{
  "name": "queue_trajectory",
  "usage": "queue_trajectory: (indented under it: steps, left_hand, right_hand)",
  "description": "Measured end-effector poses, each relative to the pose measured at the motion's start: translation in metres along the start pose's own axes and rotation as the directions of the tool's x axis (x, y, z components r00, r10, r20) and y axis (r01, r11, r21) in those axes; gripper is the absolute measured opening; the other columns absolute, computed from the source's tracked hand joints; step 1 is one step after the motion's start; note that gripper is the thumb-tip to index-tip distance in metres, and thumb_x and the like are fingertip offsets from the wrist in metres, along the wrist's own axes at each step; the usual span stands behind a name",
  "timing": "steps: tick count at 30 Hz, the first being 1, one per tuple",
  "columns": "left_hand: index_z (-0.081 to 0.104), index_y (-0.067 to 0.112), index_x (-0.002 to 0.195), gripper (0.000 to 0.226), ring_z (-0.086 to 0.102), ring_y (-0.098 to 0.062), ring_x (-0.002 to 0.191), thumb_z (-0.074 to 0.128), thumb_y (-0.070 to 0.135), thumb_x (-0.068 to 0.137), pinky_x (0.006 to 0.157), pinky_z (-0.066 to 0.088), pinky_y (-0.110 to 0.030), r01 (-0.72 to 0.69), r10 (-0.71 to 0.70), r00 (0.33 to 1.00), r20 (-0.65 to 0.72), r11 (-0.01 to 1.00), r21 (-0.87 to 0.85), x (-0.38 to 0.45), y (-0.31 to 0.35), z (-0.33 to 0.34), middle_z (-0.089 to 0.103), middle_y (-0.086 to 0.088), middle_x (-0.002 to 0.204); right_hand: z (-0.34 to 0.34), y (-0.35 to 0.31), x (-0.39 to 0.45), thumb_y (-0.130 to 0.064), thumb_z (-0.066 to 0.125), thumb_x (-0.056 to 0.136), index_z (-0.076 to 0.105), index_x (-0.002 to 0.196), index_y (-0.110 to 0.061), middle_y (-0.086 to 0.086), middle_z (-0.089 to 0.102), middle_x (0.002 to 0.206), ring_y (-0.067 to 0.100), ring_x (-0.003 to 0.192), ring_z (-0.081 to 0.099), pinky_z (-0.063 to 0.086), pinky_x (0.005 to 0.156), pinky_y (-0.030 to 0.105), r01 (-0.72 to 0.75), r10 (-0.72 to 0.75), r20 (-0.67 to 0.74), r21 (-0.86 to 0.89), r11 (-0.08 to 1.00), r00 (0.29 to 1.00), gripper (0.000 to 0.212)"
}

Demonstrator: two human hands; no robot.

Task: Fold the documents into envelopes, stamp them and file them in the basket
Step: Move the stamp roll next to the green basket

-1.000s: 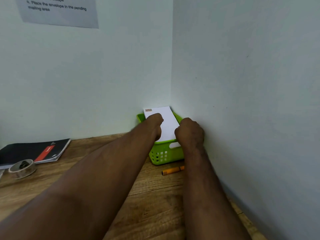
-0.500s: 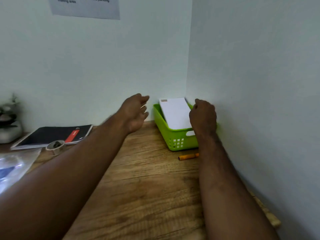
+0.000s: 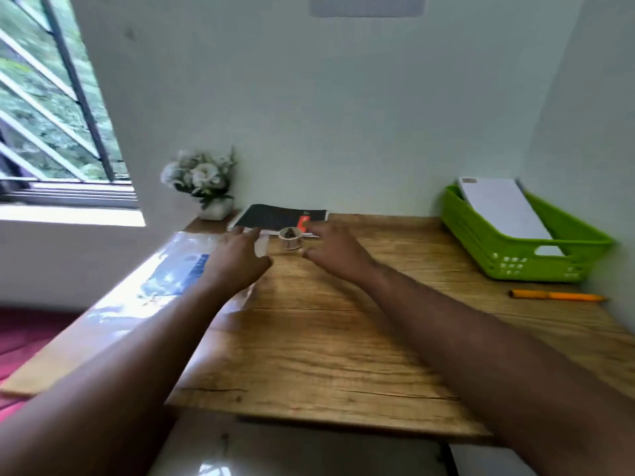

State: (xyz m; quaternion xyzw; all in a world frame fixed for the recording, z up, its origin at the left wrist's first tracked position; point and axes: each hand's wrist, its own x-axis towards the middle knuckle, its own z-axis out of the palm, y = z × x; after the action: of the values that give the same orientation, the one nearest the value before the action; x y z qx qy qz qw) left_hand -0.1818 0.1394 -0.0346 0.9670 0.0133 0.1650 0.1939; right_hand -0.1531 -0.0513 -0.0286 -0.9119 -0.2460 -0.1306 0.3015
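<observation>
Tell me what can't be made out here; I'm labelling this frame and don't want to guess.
All in the head view:
- Wall notice: cut off by the top edge and blurred, so unreadable.
- Envelope in the green basket: its stamp corner is too small to read, and its lower end is hidden by the basket wall.
- Plastic sleeve: glare and the left hand hide its contents.
- Right hand: motion-blurred; contact with the tape roll is unclear.

Blur, crops and hidden parts

The left hand (image 3: 237, 259) is covering part of the plastic sleeve (image 3: 165, 280), whose print is blurring. The right hand (image 3: 335, 250) is hiding the notebook (image 3: 275, 217) corner. The top edge is cropping the wall notice (image 3: 367, 5); the basket (image 3: 488, 235) wall is hiding the envelope (image 3: 498, 207) bottom.
</observation>
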Motion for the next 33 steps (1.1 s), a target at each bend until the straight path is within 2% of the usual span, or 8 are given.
queue_trajectory:
  steps: [3,6,8,12,16,21,29,33]
  left_hand:
    - [0.048,0.014,0.141,0.066,0.047,-0.027,0.13,0.071,0.032,0.082,0.104,0.037,-0.034,0.028,-0.035,0.989,0.143,0.998,0.05,0.002,-0.008,-0.003,0.051,-0.01,0.142]
    - [0.062,0.016,0.123,0.045,0.059,-0.023,0.103,0.066,0.038,0.084,0.083,0.048,-0.031,0.051,-0.092,0.952,0.293,0.988,0.146,0.007,-0.009,-0.008,0.064,-0.007,0.123]
    - [0.065,0.016,0.115,0.039,0.058,-0.019,0.09,0.065,0.038,0.083,0.074,0.047,-0.029,0.039,-0.092,0.94,0.328,0.985,0.166,0.01,-0.007,-0.01,0.066,-0.004,0.11]
    - [0.064,0.014,0.096,0.02,0.057,-0.016,0.078,0.064,0.029,0.083,0.063,0.046,-0.028,0.037,-0.102,0.931,0.351,0.982,0.186,0.014,0.001,-0.011,0.064,-0.003,0.095]
    - [0.061,0.016,0.115,0.033,0.058,-0.024,0.107,0.061,0.027,0.084,0.087,0.052,-0.04,0.0,-0.067,0.957,0.281,0.973,0.232,0.011,0.014,-0.001,0.062,-0.007,0.119]
    - [0.06,0.02,0.108,0.023,0.057,-0.024,0.106,0.059,0.026,0.085,0.088,0.051,-0.043,-0.073,0.029,0.98,0.197,0.972,0.222,-0.002,0.057,0.019,0.061,-0.006,0.116]
    - [0.062,0.018,0.124,0.039,0.049,-0.027,0.122,0.054,0.03,0.088,0.101,0.045,-0.042,-0.35,0.366,0.888,0.279,0.931,-0.108,-0.041,0.2,0.079,0.056,-0.007,0.133]
    - [0.065,0.019,0.12,0.041,0.052,-0.028,0.121,0.061,0.038,0.084,0.099,0.046,-0.038,-0.349,0.41,0.877,0.251,0.902,-0.255,-0.061,0.262,0.101,0.06,-0.008,0.129]
  right_hand:
    - [0.029,-0.015,0.032,-0.028,0.066,0.085,0.039,0.145,-0.015,0.012,0.039,0.148,0.026,0.137,0.036,0.032,0.11,0.033,-0.047,0.059,0.136,-0.095,0.994,0.989,0.067]
    - [0.044,-0.021,0.052,-0.02,0.059,0.086,0.054,0.123,-0.012,0.021,0.045,0.134,0.034,0.124,0.047,0.041,0.093,0.031,-0.064,0.104,0.194,-0.202,0.977,0.976,0.038]
    - [0.051,-0.021,0.056,-0.016,0.052,0.087,0.057,0.099,-0.016,0.019,0.053,0.119,0.034,0.109,0.055,0.04,0.076,0.031,-0.083,0.117,0.124,-0.254,0.964,0.985,0.012]
    - [0.057,-0.016,0.053,-0.013,0.042,0.094,0.062,0.102,-0.011,0.012,0.066,0.103,0.03,0.093,0.063,0.047,0.073,0.034,-0.121,0.108,-0.058,-0.315,0.941,0.992,0.022]
    - [0.042,-0.002,0.034,-0.02,0.047,0.095,0.067,0.095,-0.011,0.009,0.065,0.095,0.025,0.086,0.061,0.042,0.067,0.029,-0.029,0.014,-0.054,-0.285,0.958,0.998,0.022]
    - [-0.003,0.024,-0.018,-0.035,0.053,0.094,0.071,0.097,-0.017,0.001,0.062,0.094,0.017,0.085,0.057,0.043,0.068,0.029,-0.006,-0.032,-0.192,-0.193,0.981,0.981,0.025]
    - [-0.135,0.102,-0.188,-0.026,0.079,0.077,0.075,0.089,-0.015,0.0,0.055,0.088,0.012,0.079,0.058,0.042,0.075,0.018,-0.248,0.137,-0.496,-0.166,0.954,0.857,0.017]
    - [-0.18,0.141,-0.252,-0.027,0.08,0.075,0.072,0.101,-0.017,0.0,0.056,0.109,0.014,0.096,0.06,0.052,0.085,0.034,-0.426,0.316,-0.527,-0.098,0.899,0.789,0.029]
